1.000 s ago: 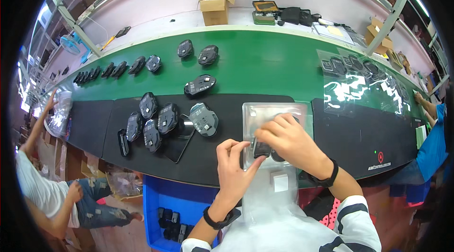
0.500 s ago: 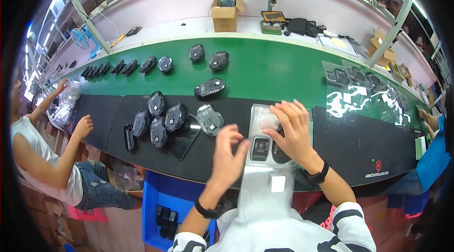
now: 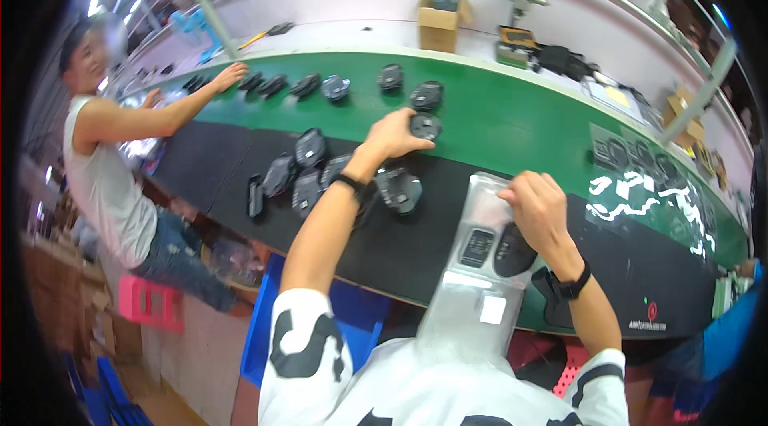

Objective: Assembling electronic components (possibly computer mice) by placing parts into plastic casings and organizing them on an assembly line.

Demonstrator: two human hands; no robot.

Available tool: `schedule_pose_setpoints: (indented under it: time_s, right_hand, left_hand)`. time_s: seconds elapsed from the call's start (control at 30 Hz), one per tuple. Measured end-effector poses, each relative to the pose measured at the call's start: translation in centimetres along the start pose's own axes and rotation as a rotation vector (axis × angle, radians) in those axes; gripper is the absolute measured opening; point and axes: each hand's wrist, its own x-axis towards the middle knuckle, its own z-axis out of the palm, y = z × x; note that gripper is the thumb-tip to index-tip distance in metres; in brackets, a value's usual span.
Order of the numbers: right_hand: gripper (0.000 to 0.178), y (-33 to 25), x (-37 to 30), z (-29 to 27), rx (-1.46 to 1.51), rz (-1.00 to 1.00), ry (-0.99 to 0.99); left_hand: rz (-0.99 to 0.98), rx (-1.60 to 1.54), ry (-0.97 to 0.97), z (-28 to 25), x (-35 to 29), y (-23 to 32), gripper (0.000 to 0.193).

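Observation:
Out in front, my left hand [image 3: 394, 136] has thumb and fingers closed around the near end of a black computer mouse [image 3: 426, 128] on the green table surface. Close to my body lies an opened clear plastic clamshell pack [image 3: 474, 210], its lower flap bearing a white label [image 3: 492, 310]. Inside it sit a small black rectangular part [image 3: 478, 247] and a dark rounded mouse [image 3: 513, 252]. My right hand [image 3: 541, 212] is curled at the pack's upper right edge, thumb and fingertips pinching there. Its palm side is hidden.
Several mice, one of them the mouse [image 3: 310, 148], cluster left of the pack on the black mat [image 3: 384, 254]; others line the green table [image 3: 496, 126]. Bagged mice [image 3: 640, 156] lie right. A blue bin [image 3: 356, 310] stands below the edge. A co-worker [image 3: 120, 154] reaches over the table from the left.
My left hand has gone from beside the clamshell out to the mouse. My right hand has curled its fingers at the pack's edge. The view has turned left; the co-worker's arm stretches farther out.

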Motion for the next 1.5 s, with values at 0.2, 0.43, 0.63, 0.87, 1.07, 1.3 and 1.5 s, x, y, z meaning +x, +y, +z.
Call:
schedule_pose_setpoints:
  time_s: [0.2, 0.43, 0.63, 0.87, 1.07, 1.3, 1.5]
  right_hand:
    - [0.033, 1.6, 2.7, -1.9, 0.114, 0.221, -0.188]
    - [0.043, 13.6, 9.0, -3.2, 0.137, 0.452, -0.320]
    - [0.045, 28.5, 9.1, 2.2, 0.039, 0.526, -0.527]
    - [0.036, 34.2, 7.1, 12.2, -0.245, 0.175, -0.450]
    - [0.031, 35.9, 6.9, 11.6, -0.278, 0.053, -0.239]
    - [0.043, 19.2, 8.0, -6.2, 0.441, 0.249, -0.569]
    - [0.058, 4.0, -3.0, -10.8, 0.555, 0.159, -0.450]
  left_hand:
    - [0.145, -0.164, 0.330, -3.1, -8.4, 5.0, 0.080]
    - [0.207, -0.314, 0.314, -3.1, -16.2, 10.6, 0.084]
    - [0.435, -0.258, 0.141, 1.3, -19.2, 17.3, 0.086]
    - [0.203, -0.217, 0.256, 6.6, -18.6, 19.7, 0.085]
    - [0.271, -0.249, 0.307, 7.0, -17.5, 20.0, 0.087]
    - [0.442, -0.144, 0.324, 5.4, -15.2, 19.4, 0.078]
    - [1.108, 0.403, -0.056, 3.1, -15.1, 17.8, 0.060]
